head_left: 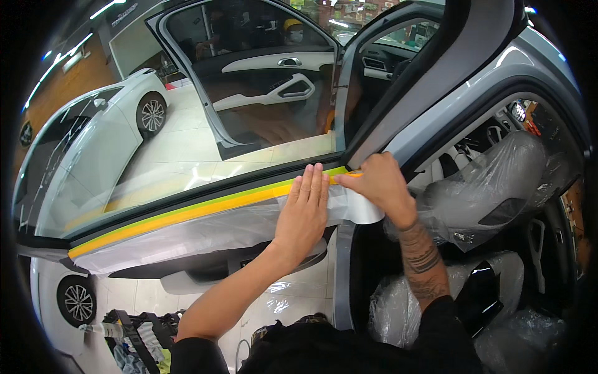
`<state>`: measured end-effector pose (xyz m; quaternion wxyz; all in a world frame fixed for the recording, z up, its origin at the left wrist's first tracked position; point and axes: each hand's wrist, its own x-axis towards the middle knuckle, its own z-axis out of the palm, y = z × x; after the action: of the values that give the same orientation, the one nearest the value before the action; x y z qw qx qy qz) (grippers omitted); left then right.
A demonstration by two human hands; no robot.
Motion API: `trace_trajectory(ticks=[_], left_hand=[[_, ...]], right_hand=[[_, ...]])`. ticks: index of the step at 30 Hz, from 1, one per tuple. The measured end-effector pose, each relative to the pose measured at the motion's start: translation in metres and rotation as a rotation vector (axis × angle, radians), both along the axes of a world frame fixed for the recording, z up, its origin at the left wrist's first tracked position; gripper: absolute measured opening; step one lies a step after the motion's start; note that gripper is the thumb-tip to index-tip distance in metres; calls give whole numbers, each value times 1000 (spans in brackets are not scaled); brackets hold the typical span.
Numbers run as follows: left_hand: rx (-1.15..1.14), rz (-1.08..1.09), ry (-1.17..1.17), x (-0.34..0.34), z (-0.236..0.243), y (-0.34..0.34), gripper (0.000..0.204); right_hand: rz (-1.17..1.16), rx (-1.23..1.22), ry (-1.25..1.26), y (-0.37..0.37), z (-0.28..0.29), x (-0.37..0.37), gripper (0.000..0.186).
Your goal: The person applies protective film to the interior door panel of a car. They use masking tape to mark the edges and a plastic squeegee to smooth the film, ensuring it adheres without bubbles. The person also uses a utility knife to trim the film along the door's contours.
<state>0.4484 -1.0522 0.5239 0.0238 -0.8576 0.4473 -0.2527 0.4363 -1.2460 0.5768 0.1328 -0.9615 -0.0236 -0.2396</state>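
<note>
An orange tape strip (205, 202) runs along the car door's top edge, just below the window glass (168, 149). A yellow-green strip (219, 194) borders it above, and whitish masking film (187, 235) hangs below. My left hand (303, 215) lies flat over the tape and film, fingers stretched out and side by side. To its right, my right hand (383, 187) is closed around the end of the masking film roll (363, 209) near the door's right end, with the thumb on the orange tape. My right fingers are partly hidden.
Plastic-covered seats (498, 181) fill the car interior on the right. Another open door (274, 81) shows through the glass. A white car (87, 143) stands at the left, and a black tool rack (143, 340) is at lower left. A person in a yellow cap (293, 28) appears beyond.
</note>
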Motion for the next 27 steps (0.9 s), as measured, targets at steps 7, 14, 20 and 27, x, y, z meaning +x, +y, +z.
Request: trace_trajectory(ticks=[7, 14, 20, 27], left_hand=[[55, 21, 1, 6, 1, -1, 63], [146, 37, 0, 2, 10, -2, 66], [161, 38, -3, -2, 15, -3, 60], [43, 19, -38, 0, 4, -27, 54]], right_hand=[[-67, 220, 338, -62, 24, -2, 62], [-64, 282, 276, -81, 4, 4, 65], [-119, 268, 236, -81, 1, 10, 63], [-69, 189, 285, -78, 3, 4, 63]])
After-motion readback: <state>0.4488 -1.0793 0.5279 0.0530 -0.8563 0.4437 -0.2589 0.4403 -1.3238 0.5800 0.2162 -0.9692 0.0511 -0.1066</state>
